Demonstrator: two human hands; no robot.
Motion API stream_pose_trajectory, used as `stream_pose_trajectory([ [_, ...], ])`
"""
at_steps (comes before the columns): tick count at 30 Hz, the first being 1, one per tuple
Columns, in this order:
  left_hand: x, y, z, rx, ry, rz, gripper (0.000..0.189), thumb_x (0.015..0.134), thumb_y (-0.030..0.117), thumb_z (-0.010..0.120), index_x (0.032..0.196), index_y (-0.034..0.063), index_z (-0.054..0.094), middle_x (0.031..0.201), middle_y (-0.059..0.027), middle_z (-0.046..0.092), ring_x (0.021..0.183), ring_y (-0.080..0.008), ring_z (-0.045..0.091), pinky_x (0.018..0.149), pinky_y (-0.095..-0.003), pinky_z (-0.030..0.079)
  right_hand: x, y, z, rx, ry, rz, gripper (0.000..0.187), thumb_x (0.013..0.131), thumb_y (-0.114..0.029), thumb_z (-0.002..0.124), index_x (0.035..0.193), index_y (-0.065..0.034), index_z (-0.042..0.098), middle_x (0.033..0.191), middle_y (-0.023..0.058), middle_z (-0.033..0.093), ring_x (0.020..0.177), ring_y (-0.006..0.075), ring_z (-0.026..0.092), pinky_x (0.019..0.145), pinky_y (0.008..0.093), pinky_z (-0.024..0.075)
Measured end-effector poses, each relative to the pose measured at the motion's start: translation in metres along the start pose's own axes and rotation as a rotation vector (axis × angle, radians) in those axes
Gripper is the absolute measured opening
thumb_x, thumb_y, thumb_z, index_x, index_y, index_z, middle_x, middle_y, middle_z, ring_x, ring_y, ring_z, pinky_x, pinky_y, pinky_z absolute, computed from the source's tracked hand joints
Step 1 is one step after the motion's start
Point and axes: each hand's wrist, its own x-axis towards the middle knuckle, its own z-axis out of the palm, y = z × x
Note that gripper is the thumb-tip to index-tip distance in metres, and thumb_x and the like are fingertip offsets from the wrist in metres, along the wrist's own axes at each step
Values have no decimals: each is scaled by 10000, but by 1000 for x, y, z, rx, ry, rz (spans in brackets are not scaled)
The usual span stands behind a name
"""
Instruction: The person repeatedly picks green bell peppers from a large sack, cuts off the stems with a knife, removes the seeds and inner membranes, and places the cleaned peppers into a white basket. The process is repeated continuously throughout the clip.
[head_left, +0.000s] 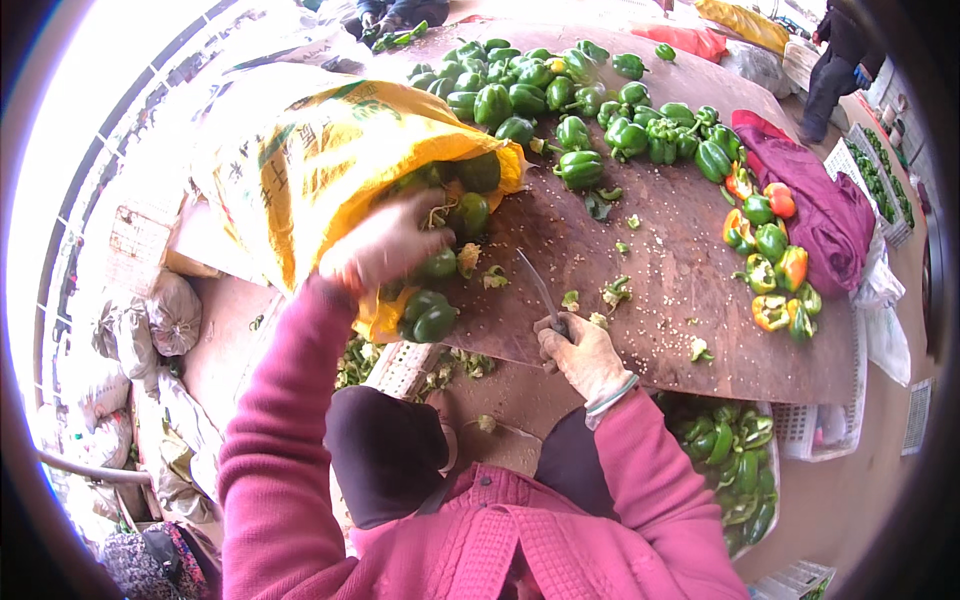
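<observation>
My right hand, in a pale work glove, grips a knife with a thin curved blade that points away over the table edge. My left hand is blurred at the mouth of a yellow woven sack that bears printed writing. Green bell peppers lie in the sack's opening, right beside the left fingers. Whether those fingers hold one is unclear. Another green pepper rests at the near lip of the sack. Cut pepper cores and seeds are scattered around the blade.
Many whole green peppers cover the far side of the brown table. Halved peppers lie at the right beside a purple cloth. Below the table's right edge stands a container of cut peppers. Other people are farther off.
</observation>
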Motion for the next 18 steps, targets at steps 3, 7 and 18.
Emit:
stream_pose_trajectory([
  [3,-59,3,61,398,115,51,692,789,349,779,1382,69,559,1496,-228,433,1323,-412,491,1108,-450,432,-3,-1,-5,62,11,50,168,987,-122,630,1091,8,653,865,14,655,722,85,614,612,242,539],
  [7,-79,-29,87,377,144,115,597,768,297,770,1315,117,611,1472,-196,454,1331,-418,456,1101,-472,428,-1,-3,-2,97,-33,59,157,987,-109,633,1097,3,643,842,1,637,712,77,604,607,240,539],
  [18,-44,-45,115,-89,503,-245,603,779,233,747,1316,18,575,1262,-231,628,1187,-407,587,1018,-435,477,5,-2,10,102,-49,111,261,996,-188,635,1157,17,645,890,67,662,720,136,637,633,280,559],
])
